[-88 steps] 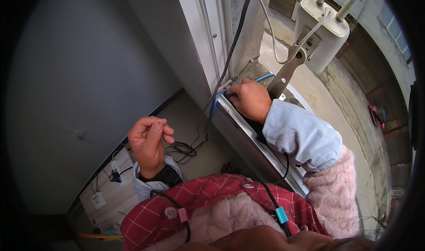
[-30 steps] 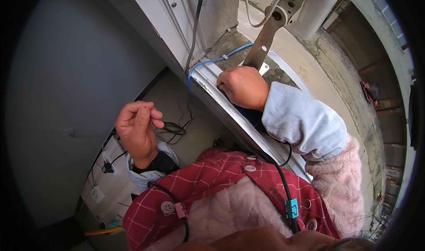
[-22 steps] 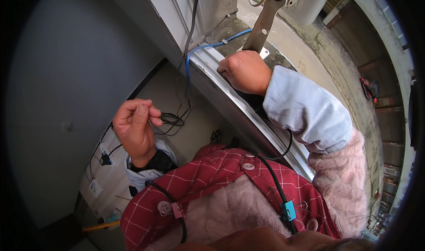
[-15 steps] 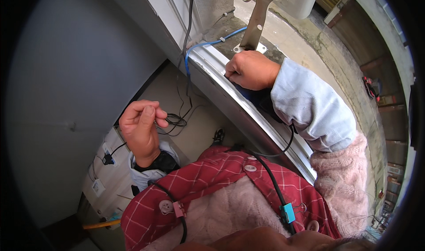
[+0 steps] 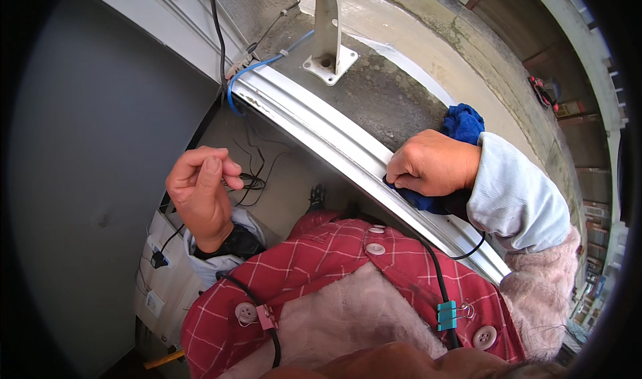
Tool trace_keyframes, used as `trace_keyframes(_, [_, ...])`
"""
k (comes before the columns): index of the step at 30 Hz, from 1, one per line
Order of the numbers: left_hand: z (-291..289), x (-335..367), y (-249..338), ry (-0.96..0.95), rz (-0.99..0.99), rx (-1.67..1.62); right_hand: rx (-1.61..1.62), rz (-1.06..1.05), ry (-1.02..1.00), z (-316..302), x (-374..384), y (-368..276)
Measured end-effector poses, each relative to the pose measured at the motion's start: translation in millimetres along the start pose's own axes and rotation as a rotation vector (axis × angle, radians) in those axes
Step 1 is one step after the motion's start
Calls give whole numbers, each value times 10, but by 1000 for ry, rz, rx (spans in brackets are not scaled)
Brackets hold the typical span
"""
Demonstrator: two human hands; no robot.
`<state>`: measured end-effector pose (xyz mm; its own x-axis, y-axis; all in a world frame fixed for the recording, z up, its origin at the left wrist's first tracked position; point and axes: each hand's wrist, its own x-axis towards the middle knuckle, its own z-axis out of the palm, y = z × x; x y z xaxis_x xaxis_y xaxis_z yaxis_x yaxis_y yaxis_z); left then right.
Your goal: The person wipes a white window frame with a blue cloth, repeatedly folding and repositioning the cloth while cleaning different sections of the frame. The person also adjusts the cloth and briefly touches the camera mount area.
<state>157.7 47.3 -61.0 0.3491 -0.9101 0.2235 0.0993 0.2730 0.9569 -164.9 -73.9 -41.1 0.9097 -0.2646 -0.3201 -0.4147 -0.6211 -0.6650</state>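
Note:
My right hand [image 5: 435, 163] is closed on a blue cloth [image 5: 463, 123], pressing part of it into the grooves of a white window track [image 5: 328, 128]. Some of the cloth bunches up behind the wrist, and more shows under the fingers. Raised on the left, my left hand [image 5: 202, 195] has its thumb against the index finger and the other fingers curled. Nothing shows between them.
A white metal bracket [image 5: 329, 34] is bolted to the concrete ledge [image 5: 381, 98] beyond the track. A blue cable [image 5: 257, 66] and a black cable [image 5: 217, 38] run past the track's far end. Black cords [image 5: 251, 181] lie below; a grey wall panel [image 5: 87, 145] stands left.
My right hand has slid the cloth along the track toward the near right, away from the bracket. More of the cloth now shows. My left hand keeps its pinched shape.

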Motion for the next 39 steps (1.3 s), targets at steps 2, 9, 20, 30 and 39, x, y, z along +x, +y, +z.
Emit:
trace_keyframes(2, [35, 39, -19, -27, -12, 2, -12, 21, 76, 77, -126, -45])
trace_keyframes(9, [357, 208, -64, -123, -53, -19, -159, -35, 364, 183, 106, -71])
trace_keyframes(20, [535, 129, -69, -184, -28, -10, -48, 0, 155, 160, -213, -70])
trace_keyframes(30, [676, 163, -103, -232, -37, -42, -96, 139, -75, 302, -862, -218])
trace_keyframes(39, [860, 235, 6, -357, 44, -46, -144, 212, -224, 297, -1271, -286])
